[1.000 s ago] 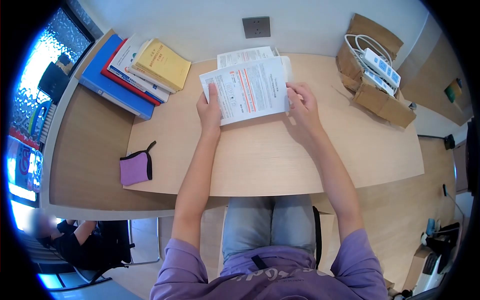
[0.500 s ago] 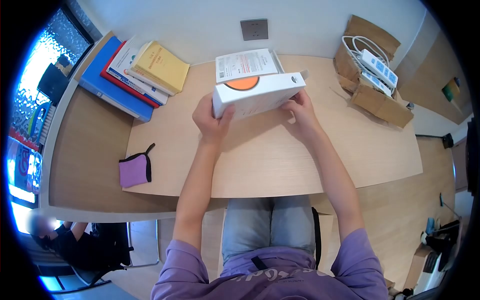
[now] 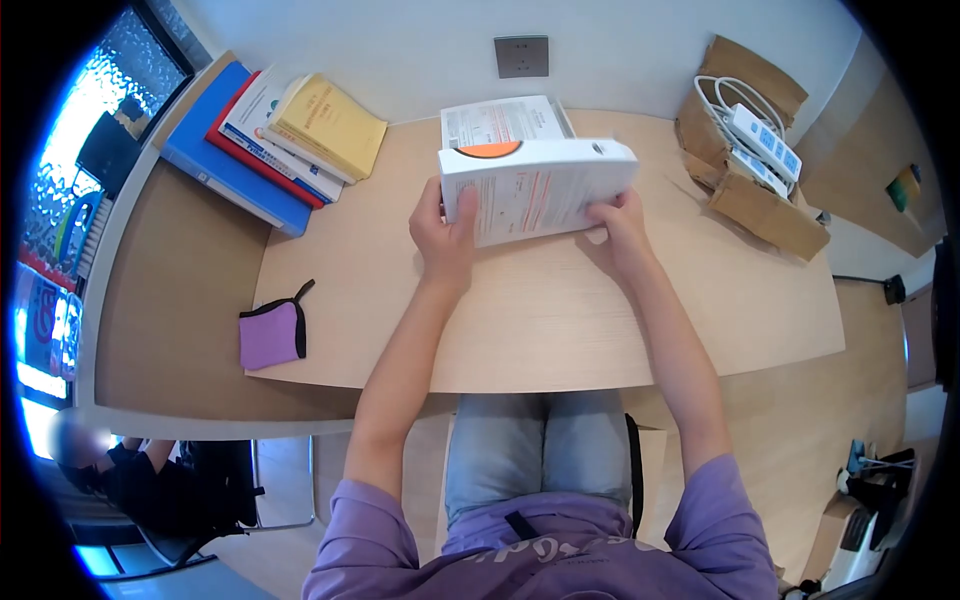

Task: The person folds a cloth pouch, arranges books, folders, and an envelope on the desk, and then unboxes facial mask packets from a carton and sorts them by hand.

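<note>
A flat white box point(image 3: 535, 200) with printed text and an orange patch on its upper edge is held tilted above the desk. My left hand point(image 3: 446, 228) grips its left end, thumb on the printed face. At the lower right corner, my right hand point(image 3: 622, 225) pinches the box between thumb and fingers. Behind it, another white box point(image 3: 505, 120) with printed text lies on the desk, its lower part hidden by the held one.
On the wooden desk point(image 3: 540, 330), books point(image 3: 325, 120) and a blue binder point(image 3: 235, 150) lean at the left, near a purple pouch point(image 3: 272, 335). A torn cardboard box point(image 3: 765, 215) holds power strips point(image 3: 765, 143). A person point(image 3: 140, 485) sits at the lower left.
The held box first showed its printed face, then was tipped to show its edge, and now shows both. Both hands have shifted their grip on it and moved slightly right since the middle frame.
</note>
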A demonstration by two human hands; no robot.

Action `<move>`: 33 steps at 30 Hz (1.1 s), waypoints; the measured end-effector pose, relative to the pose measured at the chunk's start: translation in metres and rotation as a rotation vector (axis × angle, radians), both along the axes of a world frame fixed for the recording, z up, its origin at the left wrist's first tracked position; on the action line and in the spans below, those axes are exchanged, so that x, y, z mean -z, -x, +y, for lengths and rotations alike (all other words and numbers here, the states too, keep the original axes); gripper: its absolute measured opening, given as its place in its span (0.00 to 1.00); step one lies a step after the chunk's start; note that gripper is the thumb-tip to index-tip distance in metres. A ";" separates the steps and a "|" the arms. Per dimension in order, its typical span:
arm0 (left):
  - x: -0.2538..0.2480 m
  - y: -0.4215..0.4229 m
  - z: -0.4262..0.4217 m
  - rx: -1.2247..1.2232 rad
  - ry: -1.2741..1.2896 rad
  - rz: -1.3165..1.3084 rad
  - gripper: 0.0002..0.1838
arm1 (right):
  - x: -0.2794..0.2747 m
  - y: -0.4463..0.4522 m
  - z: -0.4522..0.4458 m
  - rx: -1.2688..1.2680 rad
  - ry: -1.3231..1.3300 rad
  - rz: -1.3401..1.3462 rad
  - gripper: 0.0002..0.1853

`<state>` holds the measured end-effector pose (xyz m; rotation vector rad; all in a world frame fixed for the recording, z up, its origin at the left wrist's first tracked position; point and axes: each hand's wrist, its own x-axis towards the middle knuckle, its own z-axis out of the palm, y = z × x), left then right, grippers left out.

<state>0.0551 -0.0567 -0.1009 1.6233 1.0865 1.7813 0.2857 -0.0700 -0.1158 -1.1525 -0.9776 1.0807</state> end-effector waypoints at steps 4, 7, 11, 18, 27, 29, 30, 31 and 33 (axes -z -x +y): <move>0.005 0.003 0.016 -0.041 0.156 -0.151 0.21 | 0.007 -0.002 0.005 -0.008 -0.182 0.021 0.11; 0.005 0.007 0.020 -0.027 0.195 -0.220 0.22 | 0.007 0.000 0.004 -0.057 -0.192 0.016 0.08; 0.010 0.010 0.028 -0.037 0.207 -0.250 0.22 | 0.008 0.008 0.007 -0.042 -0.164 0.084 0.04; 0.007 0.017 0.023 -0.056 0.115 -0.115 0.22 | 0.001 0.005 0.003 -0.030 -0.143 0.201 0.11; -0.014 0.010 0.002 -0.028 -0.130 -0.048 0.25 | 0.006 0.003 0.002 -0.109 0.009 -0.075 0.09; -0.014 0.013 0.005 -0.112 -0.326 0.091 0.26 | 0.006 0.000 0.002 -0.095 0.006 -0.238 0.09; -0.017 0.015 0.006 -0.154 -0.424 0.161 0.26 | 0.003 0.001 0.001 -0.088 0.005 -0.320 0.09; -0.021 0.021 0.004 -0.201 -0.482 0.304 0.24 | 0.001 0.004 -0.001 -0.110 0.036 -0.133 0.10; -0.029 0.033 -0.006 -0.288 -0.604 0.585 0.20 | -0.006 0.012 -0.008 -0.141 0.087 0.237 0.13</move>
